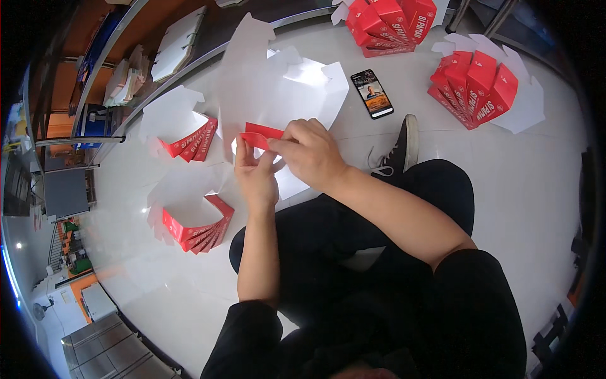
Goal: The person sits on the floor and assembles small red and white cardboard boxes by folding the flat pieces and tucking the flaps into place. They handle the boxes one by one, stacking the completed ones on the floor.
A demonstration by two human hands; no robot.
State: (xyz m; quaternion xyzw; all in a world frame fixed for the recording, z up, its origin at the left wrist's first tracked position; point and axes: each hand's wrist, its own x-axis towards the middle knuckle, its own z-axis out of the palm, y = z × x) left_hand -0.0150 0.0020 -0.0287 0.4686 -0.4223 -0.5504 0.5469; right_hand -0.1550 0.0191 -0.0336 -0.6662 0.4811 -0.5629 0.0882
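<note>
Between my two hands is a carton (pixel 257 140), a paperboard box blank with a red outside and a white inside. Its large white panel stands up beyond my fingers. My left hand (pixel 255 174) pinches the near red edge between thumb and fingers. Against the same red flap, the fingers of my right hand (pixel 309 148) press from the right. More white paperboard (pixel 303 88) lies on the floor just behind; I cannot tell whether it is part of the held carton or separate sheets.
Nested red cartons stand on the tiled floor: two stacks at left (pixel 192 142), (pixel 202 230) and two at far right (pixel 391 28), (pixel 473 91). A phone (pixel 372 95) with a lit screen lies near my shoe (pixel 401 148). A metal-edged shelf (pixel 158 82) with papers runs along the far left.
</note>
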